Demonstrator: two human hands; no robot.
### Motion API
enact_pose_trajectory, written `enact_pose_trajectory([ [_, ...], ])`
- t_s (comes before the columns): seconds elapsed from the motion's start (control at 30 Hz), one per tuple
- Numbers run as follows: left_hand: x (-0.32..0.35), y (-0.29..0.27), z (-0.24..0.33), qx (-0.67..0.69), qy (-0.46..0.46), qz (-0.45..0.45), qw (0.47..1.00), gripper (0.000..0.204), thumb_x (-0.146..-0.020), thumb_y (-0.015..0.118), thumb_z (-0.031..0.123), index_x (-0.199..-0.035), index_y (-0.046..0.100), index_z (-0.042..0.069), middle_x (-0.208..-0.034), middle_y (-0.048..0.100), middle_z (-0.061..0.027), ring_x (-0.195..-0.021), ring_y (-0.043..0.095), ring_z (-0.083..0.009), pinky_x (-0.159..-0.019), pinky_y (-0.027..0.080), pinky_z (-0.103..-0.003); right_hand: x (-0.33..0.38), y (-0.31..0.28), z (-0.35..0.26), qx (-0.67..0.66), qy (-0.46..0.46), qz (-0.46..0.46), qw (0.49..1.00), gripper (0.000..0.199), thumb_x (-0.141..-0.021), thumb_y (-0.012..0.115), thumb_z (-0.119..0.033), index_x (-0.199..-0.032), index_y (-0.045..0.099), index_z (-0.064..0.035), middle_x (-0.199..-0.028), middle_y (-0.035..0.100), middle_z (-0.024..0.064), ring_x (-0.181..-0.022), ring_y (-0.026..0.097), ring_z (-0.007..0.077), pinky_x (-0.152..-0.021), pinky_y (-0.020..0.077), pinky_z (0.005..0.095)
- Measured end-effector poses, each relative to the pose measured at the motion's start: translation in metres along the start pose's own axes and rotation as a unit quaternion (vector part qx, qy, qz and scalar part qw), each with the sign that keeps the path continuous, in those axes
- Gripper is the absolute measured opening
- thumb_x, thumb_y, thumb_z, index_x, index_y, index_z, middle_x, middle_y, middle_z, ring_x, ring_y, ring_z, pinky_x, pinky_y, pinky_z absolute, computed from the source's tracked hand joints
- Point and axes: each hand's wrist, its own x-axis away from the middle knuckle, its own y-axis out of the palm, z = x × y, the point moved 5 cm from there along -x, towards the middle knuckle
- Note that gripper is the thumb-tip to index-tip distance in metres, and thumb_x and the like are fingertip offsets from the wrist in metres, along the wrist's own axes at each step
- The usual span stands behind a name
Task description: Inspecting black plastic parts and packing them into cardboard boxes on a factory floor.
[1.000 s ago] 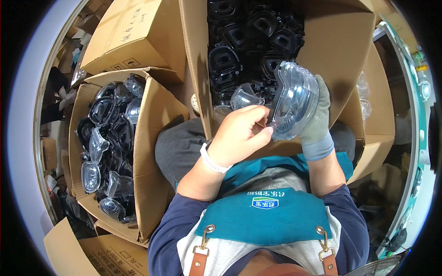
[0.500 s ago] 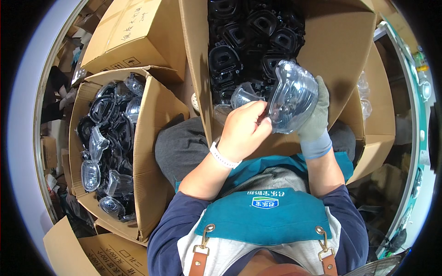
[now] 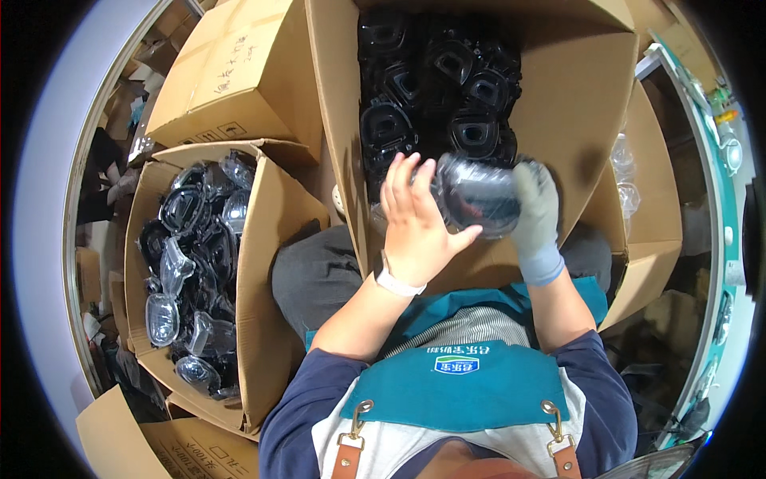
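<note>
My right hand [image 3: 536, 206], in a grey-green glove with a light blue cuff, grips the right side of a clear plastic lamp cover [image 3: 477, 195]. The cover is smeared by motion and looks dark through its middle. My left hand [image 3: 415, 219], bare with a white wristband, is open at the cover's left side, fingers spread and thumb pointing toward its lower edge. Whether it touches the cover I cannot tell. Both hands are over the near end of a large carton [image 3: 570, 104]. Black plastic lamp housings [image 3: 387, 128] lie packed inside the carton.
At the left, an open carton [image 3: 267, 279] holds clear and black lamp parts [image 3: 177, 267]. Behind it sits a closed carton [image 3: 231, 68]. More clear parts [image 3: 626, 195] show in a carton [image 3: 658, 191] at the right. An open flap [image 3: 112, 435] rises at lower left.
My left hand has let go of the lamp cover and spread its fingers. The cover has turned and dropped a little toward the left in my right hand. The view has shifted slightly.
</note>
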Motion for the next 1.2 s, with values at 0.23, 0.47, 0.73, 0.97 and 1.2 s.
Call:
enact_pose_trajectory([
  [0.23, -0.005, 0.003, 0.015, 0.050, 0.019, -0.273, 0.960, 0.066, -0.054, 0.088, 0.031, -0.109, 0.062, 0.005, -0.090, 0.069, -0.0104, -0.089, 0.067, -0.0293, -0.089, 0.049, -0.040, 0.038, 0.026, -0.013, 0.329, -0.038, -0.128, 0.935, 0.042, -0.074, 0.082, -0.029, -0.097, 0.062, -0.0006, -0.076, 0.067, 0.0091, -0.070, 0.063, 0.0116, -0.064, 0.0526, 0.0295],
  [0.47, -0.016, -0.005, 0.005, 0.040, 0.024, -0.202, 0.978, 0.060, -0.055, 0.086, 0.048, -0.090, 0.071, 0.002, -0.077, 0.069, -0.0135, -0.073, 0.069, -0.0296, -0.068, 0.055, -0.036, 0.034, 0.026, -0.037, 0.154, -0.009, -0.188, 0.970, 0.026, -0.089, 0.062, -0.009, -0.111, 0.061, 0.0036, -0.098, 0.064, 0.0105, -0.092, 0.060, 0.0117, -0.080, 0.0511, 0.0272],
  [0.73, -0.013, -0.020, -0.015, 0.268, -0.025, -0.190, 0.944, 0.059, -0.051, 0.090, 0.045, -0.091, 0.071, 0.007, -0.082, 0.070, -0.0091, -0.072, 0.069, -0.0270, -0.069, 0.054, -0.033, 0.034, 0.012, -0.042, 0.216, 0.025, -0.345, 0.913, 0.018, -0.093, 0.056, -0.015, -0.082, 0.059, -0.0011, -0.080, 0.050, 0.0001, -0.074, 0.047, 0.0080, -0.064, 0.0406, 0.0284],
  [0.97, -0.011, -0.018, -0.024, 0.347, -0.076, -0.204, 0.912, 0.056, -0.049, 0.091, 0.040, -0.089, 0.070, 0.006, -0.081, 0.070, -0.0064, -0.069, 0.068, -0.0241, -0.068, 0.053, -0.031, 0.036, 0.022, -0.042, 0.133, 0.116, -0.362, 0.915, 0.021, -0.095, 0.059, -0.019, -0.084, 0.061, -0.0017, -0.080, 0.050, -0.0026, -0.076, 0.044, 0.0056, -0.065, 0.0394, 0.0259],
  [1.2, -0.007, -0.014, -0.032, 0.355, -0.068, -0.206, 0.909, 0.053, -0.050, 0.092, 0.035, -0.088, 0.071, 0.005, -0.080, 0.070, -0.0057, -0.070, 0.068, -0.0195, -0.068, 0.053, -0.028, 0.039, 0.017, -0.033, 0.157, 0.128, -0.316, 0.927, 0.020, -0.090, 0.067, -0.021, -0.087, 0.063, -0.0020, -0.080, 0.054, 0.0010, -0.076, 0.051, 0.0090, -0.066, 0.0426, 0.0276],
])
